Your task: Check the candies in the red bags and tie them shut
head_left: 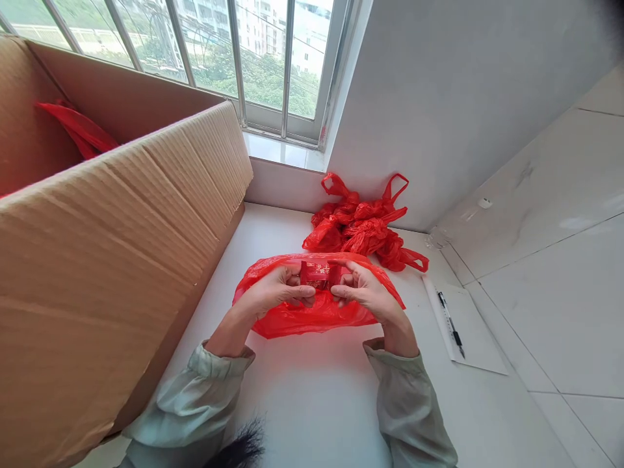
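Note:
A red plastic bag lies on the white tabletop with its mouth spread. Over that opening, a small red packet with pale printed characters is stretched between my two hands. My left hand pinches its left end between thumb and fingers. At the other end, my right hand grips it the same way. Dark red contents show just below the packet, too small to make out. Both wrists rest over the near side of the bag.
A large open cardboard box fills the left side, with red plastic inside. Several knotted red bags are heaped by the wall. On the right, a pen lies on white paper. A barred window is behind.

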Available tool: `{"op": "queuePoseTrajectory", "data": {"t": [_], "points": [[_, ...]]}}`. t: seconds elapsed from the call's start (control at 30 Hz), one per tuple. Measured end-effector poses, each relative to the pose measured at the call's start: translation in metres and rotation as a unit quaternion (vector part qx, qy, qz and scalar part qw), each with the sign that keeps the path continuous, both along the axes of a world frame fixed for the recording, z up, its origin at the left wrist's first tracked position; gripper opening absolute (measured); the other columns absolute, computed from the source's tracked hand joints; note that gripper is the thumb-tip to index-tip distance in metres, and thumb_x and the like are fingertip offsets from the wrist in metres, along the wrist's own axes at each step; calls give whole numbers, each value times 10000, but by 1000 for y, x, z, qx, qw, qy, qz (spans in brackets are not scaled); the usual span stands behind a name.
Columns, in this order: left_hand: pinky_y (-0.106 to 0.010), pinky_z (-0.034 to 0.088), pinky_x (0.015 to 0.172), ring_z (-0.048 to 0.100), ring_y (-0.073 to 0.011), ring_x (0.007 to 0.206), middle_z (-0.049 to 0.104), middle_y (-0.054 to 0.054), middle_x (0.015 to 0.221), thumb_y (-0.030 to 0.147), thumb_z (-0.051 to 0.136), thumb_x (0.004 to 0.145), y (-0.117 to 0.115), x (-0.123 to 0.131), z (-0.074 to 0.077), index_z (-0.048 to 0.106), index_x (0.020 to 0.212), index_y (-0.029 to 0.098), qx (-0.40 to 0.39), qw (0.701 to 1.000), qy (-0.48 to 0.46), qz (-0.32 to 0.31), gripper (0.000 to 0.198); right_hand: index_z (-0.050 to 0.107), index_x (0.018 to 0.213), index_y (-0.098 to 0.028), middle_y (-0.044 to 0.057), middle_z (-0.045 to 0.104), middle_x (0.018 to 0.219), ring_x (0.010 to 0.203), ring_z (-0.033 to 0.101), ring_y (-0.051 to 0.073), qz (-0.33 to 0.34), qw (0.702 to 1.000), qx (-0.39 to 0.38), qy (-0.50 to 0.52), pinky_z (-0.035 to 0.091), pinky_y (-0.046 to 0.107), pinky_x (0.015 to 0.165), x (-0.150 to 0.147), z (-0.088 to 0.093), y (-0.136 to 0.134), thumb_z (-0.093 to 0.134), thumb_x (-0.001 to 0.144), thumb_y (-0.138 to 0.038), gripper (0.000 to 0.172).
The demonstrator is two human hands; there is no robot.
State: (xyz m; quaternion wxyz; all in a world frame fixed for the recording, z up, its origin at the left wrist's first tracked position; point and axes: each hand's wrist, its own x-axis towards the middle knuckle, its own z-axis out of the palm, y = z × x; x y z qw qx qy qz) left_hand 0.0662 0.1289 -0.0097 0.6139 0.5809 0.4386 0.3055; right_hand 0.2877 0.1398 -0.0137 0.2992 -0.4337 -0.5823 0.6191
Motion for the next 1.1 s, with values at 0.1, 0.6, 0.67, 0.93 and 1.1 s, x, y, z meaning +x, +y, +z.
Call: {"op": "queuePoseTrajectory", "data": {"t": [0.1, 0.6, 0.67, 0.93, 1.1], "points": [[-288, 513, 688, 676, -183, 720, 706, 3, 683, 365, 750, 737, 1, -6, -1, 596, 791, 200, -46, 997, -41, -51, 232, 509, 1293, -206, -74, 582, 641, 577, 551, 112, 34, 999, 24, 6, 472, 256, 603, 8, 1, 0, 699, 803, -293, 533], [-258, 459, 703, 585, -142, 758, 634, 34, 806, 405, 708, 813, 2, -10, -6, 660, 937, 201, -15, 998, -43, -31, 244, 544, 1274, -226, -63, 555, 657, 649, 595, 137, 109, 992, 57, -2, 495, 289, 686, 10, 6, -2, 657, 854, -302, 441], [-262, 457, 700, 574, -133, 720, 616, 46, 746, 362, 702, 816, 2, -5, -7, 668, 1001, 191, -27, 998, -63, -13, 254, 548, 1271, -235, -66, 538, 651, 646, 593, 138, 112, 992, 58, -9, 497, 288, 678, 10, 8, -3, 649, 857, -305, 431], [-260, 473, 667, 624, -150, 729, 683, 29, 746, 258, 778, 709, 2, 6, -10, 665, 851, 174, -27, 999, -40, 15, 200, 696, 912, -197, 11, 682, 866, 778, 613, 148, 7, 988, 124, -96, 477, 278, 727, -2, 8, -1, 653, 837, -370, 193], [-267, 499, 708, 654, -164, 757, 693, 42, 711, 243, 802, 673, 4, 5, -11, 654, 828, 177, -35, 998, -38, 25, 225, 637, 697, -186, -18, 608, 685, 655, 530, 126, -53, 983, 150, -96, 429, 262, 659, -6, 1, 3, 660, 806, -344, 193]]}}
